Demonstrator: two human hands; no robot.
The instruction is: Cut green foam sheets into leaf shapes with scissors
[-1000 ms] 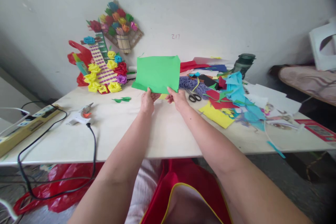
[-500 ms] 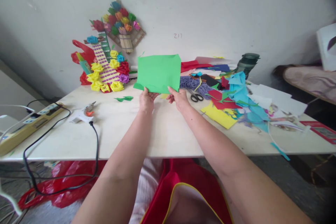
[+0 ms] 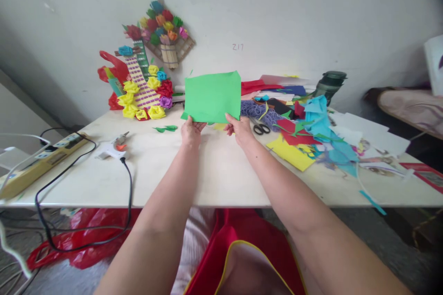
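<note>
A green paper sheet (image 3: 212, 97) stands upright above the middle of the white table (image 3: 214, 179). My left hand (image 3: 191, 132) pinches its lower left edge and my right hand (image 3: 238, 129) pinches its lower right edge, fingers closed on the paper. Both forearms reach forward from the near table edge. Small green paper leaf cutouts (image 3: 166, 128) lie just left of my left hand.
Black scissors (image 3: 260, 127) lie right of my right hand beside a heap of coloured paper scraps (image 3: 311, 131). Paper-flower crafts (image 3: 143, 87) lean on the wall at the back left. A glue gun (image 3: 112, 149) with a black cord and a power strip (image 3: 41, 161) sit at the left. A dark green bottle (image 3: 328, 84) stands behind.
The green sheet has tipped a little more upright in both hands, and the view has shifted slightly. Both hands keep the same grip.
</note>
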